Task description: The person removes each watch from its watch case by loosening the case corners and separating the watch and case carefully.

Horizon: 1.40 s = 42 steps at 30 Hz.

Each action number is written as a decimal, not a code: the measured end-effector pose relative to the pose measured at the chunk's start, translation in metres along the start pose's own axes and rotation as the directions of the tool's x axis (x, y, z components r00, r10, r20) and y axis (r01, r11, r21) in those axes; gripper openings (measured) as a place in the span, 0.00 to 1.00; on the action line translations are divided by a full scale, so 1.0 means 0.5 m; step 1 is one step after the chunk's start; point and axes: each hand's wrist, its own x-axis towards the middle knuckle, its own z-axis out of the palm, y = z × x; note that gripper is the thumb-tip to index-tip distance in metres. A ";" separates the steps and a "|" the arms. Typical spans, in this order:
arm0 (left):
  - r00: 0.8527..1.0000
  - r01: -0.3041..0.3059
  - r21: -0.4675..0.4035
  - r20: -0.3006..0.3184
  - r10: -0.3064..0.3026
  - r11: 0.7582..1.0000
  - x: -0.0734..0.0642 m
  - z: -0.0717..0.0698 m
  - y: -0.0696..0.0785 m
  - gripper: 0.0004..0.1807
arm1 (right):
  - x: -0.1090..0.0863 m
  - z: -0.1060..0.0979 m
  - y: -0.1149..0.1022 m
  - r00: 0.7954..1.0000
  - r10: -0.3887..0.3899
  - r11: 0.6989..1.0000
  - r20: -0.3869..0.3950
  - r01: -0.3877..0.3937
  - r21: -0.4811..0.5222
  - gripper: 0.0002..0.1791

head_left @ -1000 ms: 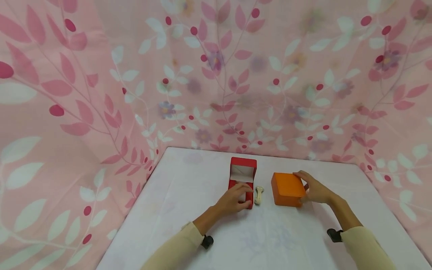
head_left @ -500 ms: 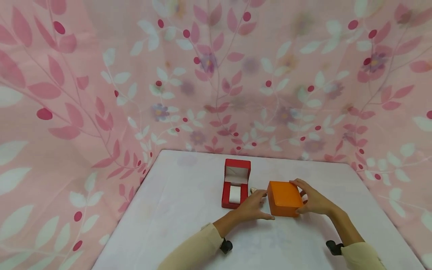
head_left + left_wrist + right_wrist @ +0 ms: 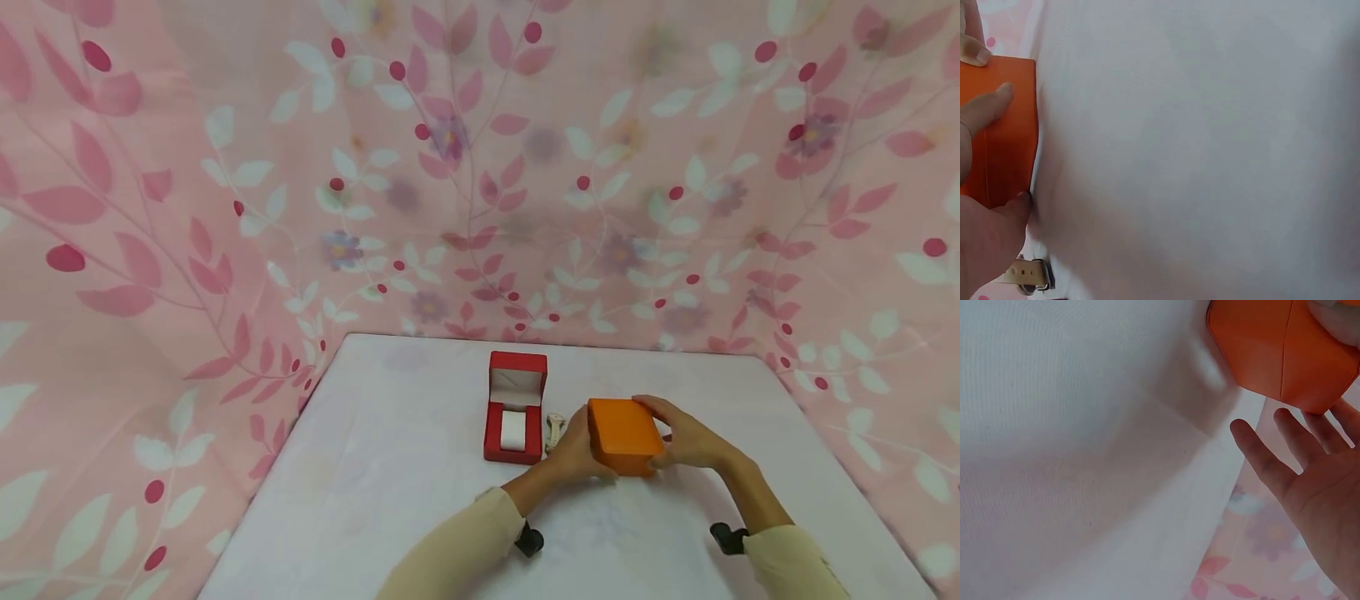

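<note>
An orange box (image 3: 622, 421) with a closed lid sits between the two hands on the white-covered table. My left hand (image 3: 573, 454) holds its left side, fingers along the side and thumb at the near face. My right hand (image 3: 686, 437) grips the right side, fingers at the far corner and thumb at the near one. In the right wrist view the right hand's fingers (image 3: 1260, 453) are spread out by the box (image 3: 1266, 350). Just left of the left hand lies a watch (image 3: 555, 425), partly hidden; its beige strap (image 3: 1022, 272) and buckle show in the left wrist view.
A red watch box (image 3: 492, 433) stands with its lid up, left of the watch, with a white cushion (image 3: 513, 431) inside. The white tablecloth (image 3: 375, 433) ends at a pink floral curtain (image 3: 480, 208) behind and at the sides.
My left hand has moved from the red box past the watch to the orange box and now holds it. The right hand stays on the orange box. The red box's cushion has come into view.
</note>
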 end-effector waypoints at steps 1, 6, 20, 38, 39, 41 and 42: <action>1.000 -0.002 -0.002 -0.008 0.002 1.000 0.003 0.001 -0.003 0.53 | 0.002 0.001 0.000 1.000 0.002 1.000 0.005 -0.002 0.013 0.58; 1.000 0.015 0.009 -0.020 -0.015 1.000 0.012 0.007 -0.015 0.54 | 0.001 0.001 -0.004 0.999 0.026 0.995 0.031 -0.028 0.098 0.58; 1.000 0.014 0.042 -0.015 -0.013 0.999 0.008 0.005 -0.021 0.56 | 0.004 -0.006 0.011 0.994 0.109 0.988 0.006 -0.109 0.107 0.57; 0.999 -0.031 0.044 -0.033 0.033 0.999 0.000 0.012 -0.026 0.59 | 0.012 -0.020 0.020 0.992 0.115 0.967 0.057 -0.125 0.220 0.53; 0.999 -0.040 0.042 -0.033 0.041 0.998 0.000 0.012 -0.027 0.59 | 0.014 -0.024 0.019 0.991 0.119 0.966 0.060 -0.129 0.224 0.53; 0.997 -0.069 0.027 -0.026 0.070 0.997 0.001 0.012 -0.028 0.59 | 0.018 -0.029 0.020 0.989 0.134 0.959 0.066 -0.146 0.244 0.52; 0.997 -0.070 0.031 -0.026 0.071 0.997 0.001 0.012 -0.029 0.59 | 0.020 -0.032 0.020 0.987 0.145 0.956 0.066 -0.157 0.247 0.51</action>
